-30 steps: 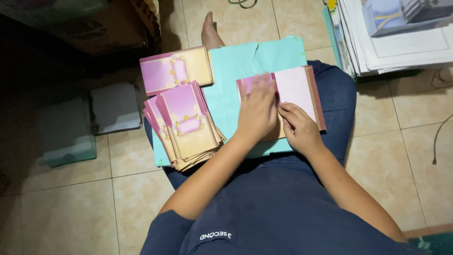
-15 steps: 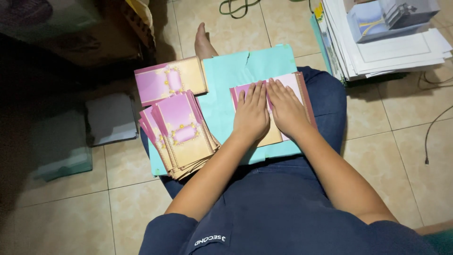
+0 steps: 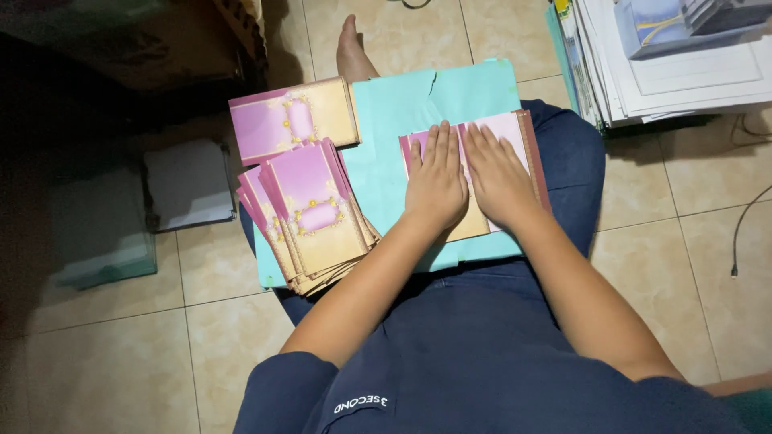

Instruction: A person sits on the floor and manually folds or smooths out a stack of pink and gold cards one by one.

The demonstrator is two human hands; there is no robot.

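I sit on the floor with a turquoise sheet (image 3: pixel 418 104) spread over my lap. A pink and gold card (image 3: pixel 527 133) lies on it. Both palms press flat on that card: my left hand (image 3: pixel 436 181) on its left half, my right hand (image 3: pixel 498 177) on its right half, fingers straight and side by side. A fanned pile of folded pink and gold cards (image 3: pixel 310 213) rests on the sheet's left part. One flat, unfolded card (image 3: pixel 291 119) lies just beyond that pile.
A stack of white sheets (image 3: pixel 667 64) with a blue booklet on top lies on the tiled floor at the upper right. A grey pad (image 3: pixel 189 185) and a greenish box (image 3: pixel 100 233) sit at the left. My bare foot (image 3: pixel 352 48) points ahead. A black cable (image 3: pixel 744 225) runs at the right.
My hands moved from folding the card, right hand lower, to lying flat side by side on it. The card's white inner page is now closed over.
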